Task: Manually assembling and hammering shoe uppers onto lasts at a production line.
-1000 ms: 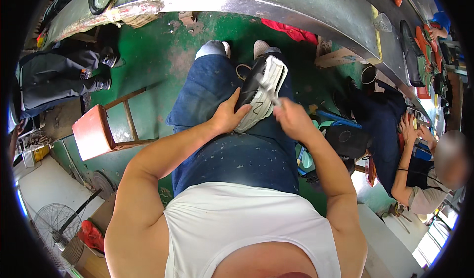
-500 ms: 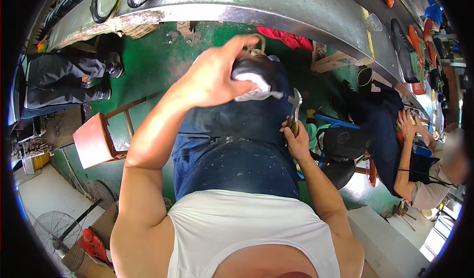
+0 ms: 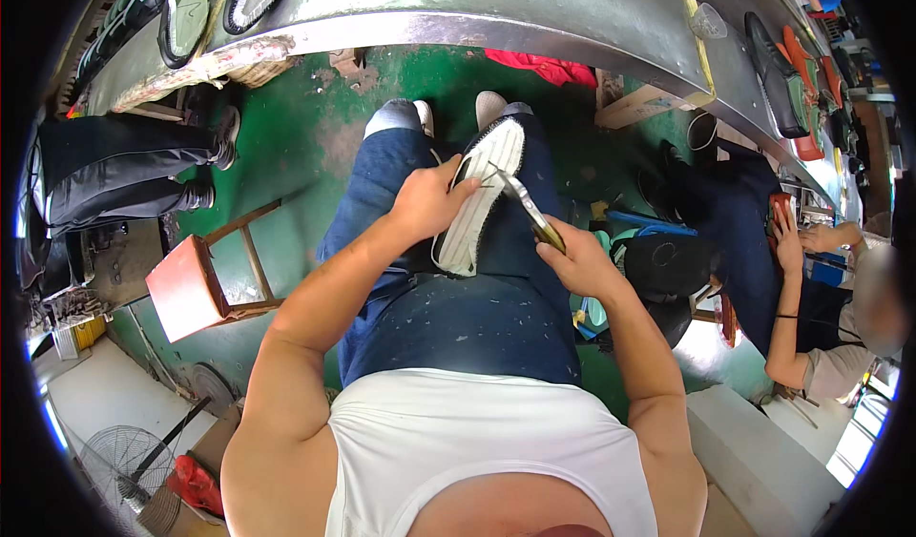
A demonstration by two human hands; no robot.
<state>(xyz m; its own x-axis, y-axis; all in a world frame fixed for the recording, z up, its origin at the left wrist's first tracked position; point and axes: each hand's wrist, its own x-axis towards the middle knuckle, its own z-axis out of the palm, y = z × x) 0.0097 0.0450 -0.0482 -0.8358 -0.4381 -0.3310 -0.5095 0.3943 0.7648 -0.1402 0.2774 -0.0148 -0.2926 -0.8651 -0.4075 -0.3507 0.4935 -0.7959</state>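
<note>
My left hand point(image 3: 426, 197) is closed on the side of a shoe point(image 3: 470, 224), which lies bottom up over my thighs. The shoe's underside is pale, with a dark stitched-looking edge all round. In my right hand point(image 3: 578, 258) is a pair of metal pincers point(image 3: 521, 195) with brass-coloured handles, gripped from the right. The slim tips of the pincers lie over the middle of the shoe's bottom, close to my left fingertips. Whether they touch it I cannot tell.
A metal-edged workbench point(image 3: 458, 33) curves across the far side, with several shoes on it. Left stands a stool with a reddish seat point(image 3: 183, 287); beyond it are another person's legs point(image 3: 134, 170). At right a seated co-worker point(image 3: 792, 332) handles a reddish item. A fan point(image 3: 124, 461) stands lower left.
My left hand has come down from higher up with the shoe, which is now turned bottom up over my thighs. My right hand has brought the pincers leftward over it.
</note>
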